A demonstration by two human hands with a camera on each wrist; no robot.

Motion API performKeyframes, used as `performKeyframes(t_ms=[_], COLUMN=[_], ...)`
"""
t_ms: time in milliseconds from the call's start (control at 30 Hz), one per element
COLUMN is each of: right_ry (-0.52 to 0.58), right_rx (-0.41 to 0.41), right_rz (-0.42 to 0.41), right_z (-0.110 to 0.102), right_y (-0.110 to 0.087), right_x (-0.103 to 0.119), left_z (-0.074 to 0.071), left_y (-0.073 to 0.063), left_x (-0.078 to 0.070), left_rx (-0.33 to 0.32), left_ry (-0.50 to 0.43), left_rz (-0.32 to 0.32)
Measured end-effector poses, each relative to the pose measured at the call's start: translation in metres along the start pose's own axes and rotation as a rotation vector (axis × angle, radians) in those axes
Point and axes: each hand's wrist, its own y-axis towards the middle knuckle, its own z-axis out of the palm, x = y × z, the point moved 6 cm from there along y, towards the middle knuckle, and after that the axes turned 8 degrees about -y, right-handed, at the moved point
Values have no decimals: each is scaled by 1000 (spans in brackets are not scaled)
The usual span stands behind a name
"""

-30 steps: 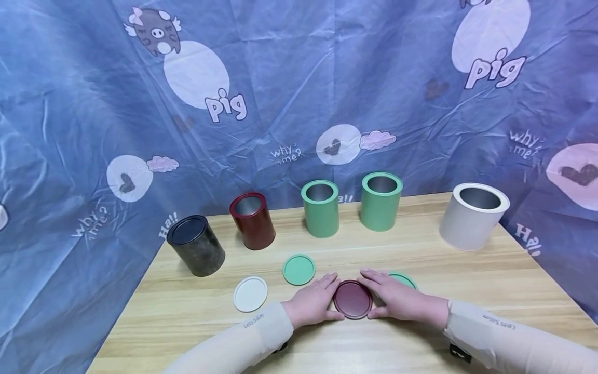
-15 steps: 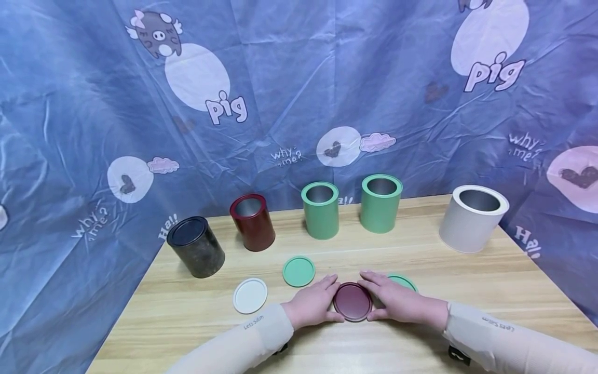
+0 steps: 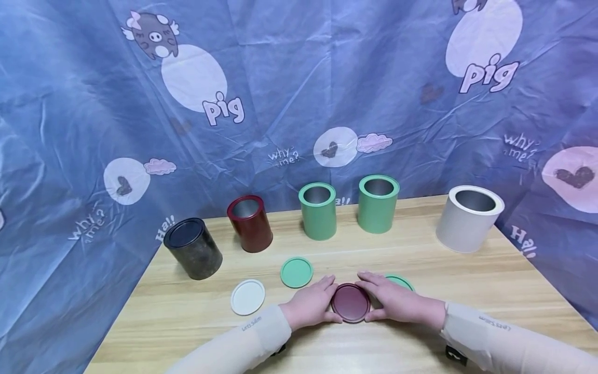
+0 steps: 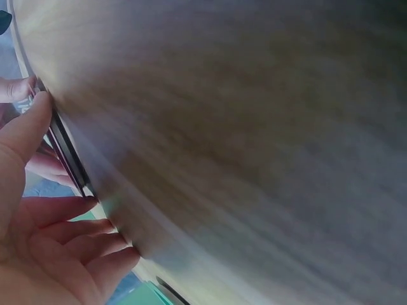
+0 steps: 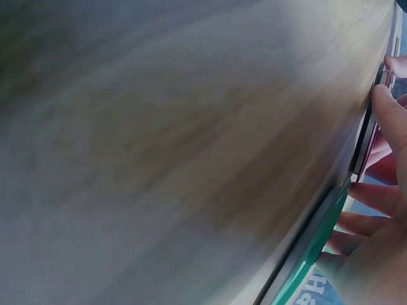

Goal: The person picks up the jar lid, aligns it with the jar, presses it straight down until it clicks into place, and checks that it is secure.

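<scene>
A dark red round lid (image 3: 351, 303) lies on the wooden table in the head view, between the two hands. My left hand (image 3: 310, 304) holds its left rim, thumb at the near side and forefinger at the far side. Mirroring that, my right hand (image 3: 400, 299) holds the right rim the same way. In the left wrist view, thumb and forefinger of the left hand (image 4: 63, 248) touch the lid's edge (image 4: 67, 149). A green lid (image 3: 398, 281) sits partly hidden behind the right hand. Another green lid (image 3: 296, 272) and a white lid (image 3: 247, 297) lie to the left.
Along the back stand a black can (image 3: 198, 254) with its top covered, a dark red can (image 3: 254, 231), two green cans (image 3: 320, 221) and a white can (image 3: 462, 228), these others open-topped. A blue printed cloth (image 3: 280, 78) hangs behind the table (image 3: 187, 322).
The head view has shifted slightly. Both hands keep their hold on the dark red lid, and nothing on the table has visibly moved.
</scene>
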Motion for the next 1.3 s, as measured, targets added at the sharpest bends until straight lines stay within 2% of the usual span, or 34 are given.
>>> performKeyframes(t_ms=[300, 533, 700, 833, 933, 1100, 1300], right_ry=[47, 70, 78, 136, 170, 189, 213], right_rx=[33, -17, -11, 14, 22, 9, -17], right_rz=[7, -28, 3, 41, 49, 50, 44], right_z=[-2, -6, -8, -11, -12, -15, -21], right_y=[2, 1, 3, 5, 6, 9, 15], right_x=[-2, -1, -5, -7, -6, -5, -3], left_z=[2, 0, 0, -3, -8, -17, -26], left_y=[1, 1, 2, 2, 2, 3, 1], left_x=[0, 0, 2, 4, 5, 8, 13], left_rx=[14, 12, 14, 22, 25, 21, -1], left_ry=[16, -5, -25, -78, -151, -270, -334], left_rz=[0, 4, 6, 5, 28, 73, 88])
